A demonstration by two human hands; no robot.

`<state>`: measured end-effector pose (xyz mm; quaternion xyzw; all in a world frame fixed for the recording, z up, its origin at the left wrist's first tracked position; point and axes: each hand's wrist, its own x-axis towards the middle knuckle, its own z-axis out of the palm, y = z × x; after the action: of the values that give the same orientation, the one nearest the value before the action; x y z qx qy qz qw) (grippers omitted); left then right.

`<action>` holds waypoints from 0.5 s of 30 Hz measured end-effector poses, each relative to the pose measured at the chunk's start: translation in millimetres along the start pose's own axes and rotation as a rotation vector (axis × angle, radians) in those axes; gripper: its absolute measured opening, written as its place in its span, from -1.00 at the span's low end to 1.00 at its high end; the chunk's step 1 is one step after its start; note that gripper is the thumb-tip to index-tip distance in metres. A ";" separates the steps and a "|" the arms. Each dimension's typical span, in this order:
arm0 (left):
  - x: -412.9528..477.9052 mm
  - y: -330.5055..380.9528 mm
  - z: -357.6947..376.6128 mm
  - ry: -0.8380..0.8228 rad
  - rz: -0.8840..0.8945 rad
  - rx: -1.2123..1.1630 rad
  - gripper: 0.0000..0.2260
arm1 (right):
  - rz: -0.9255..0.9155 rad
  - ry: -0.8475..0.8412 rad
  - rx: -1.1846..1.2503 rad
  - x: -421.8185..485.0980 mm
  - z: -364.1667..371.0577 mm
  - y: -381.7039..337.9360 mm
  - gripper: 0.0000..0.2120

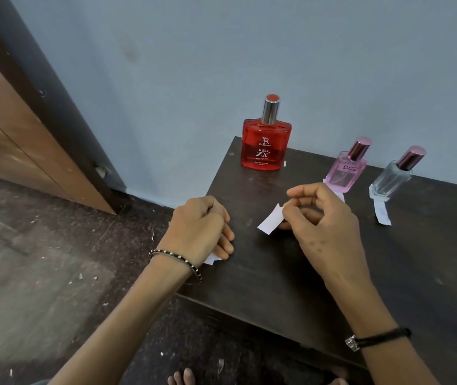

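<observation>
My right hand [324,218] pinches a small white paper strip [270,222] just above the dark wooden table [291,273]. My left hand [202,229] rests at the table's left edge with fingers curled over another white paper scrap [212,259]. At the back stand three perfume bottles: a red bottle [266,144], a pink bottle [347,175] and a clear bottle [391,180]. A white strip [382,213] lies under the front of the clear bottle, and another peeks out by the pink one.
A blue wall [221,65] rises behind the table. A wooden door [13,140] with a dark frame stands at the left. The dark speckled floor [55,273] carries small paper bits. Toes [183,377] show at the bottom edge.
</observation>
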<state>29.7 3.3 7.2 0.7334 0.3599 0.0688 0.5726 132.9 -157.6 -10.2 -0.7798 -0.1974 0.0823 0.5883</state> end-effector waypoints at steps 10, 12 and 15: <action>-7.3 9.3 16.7 -0.021 0.180 0.006 -0.76 | -0.013 -0.123 0.117 -1.0 4.9 -7.9 -0.79; -7.0 9.9 19.0 -0.098 0.213 0.032 -0.74 | -0.022 -0.122 0.119 -2.0 5.3 -8.7 -0.79; -5.1 10.8 18.9 -0.172 0.236 -0.041 -0.79 | -0.030 -0.115 0.087 -2.9 5.7 -9.0 -0.78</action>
<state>40.5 -15.6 12.1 0.7619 0.2192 0.0797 0.6043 126.3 -151.6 -3.7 -0.7445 -0.2385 0.1266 0.6105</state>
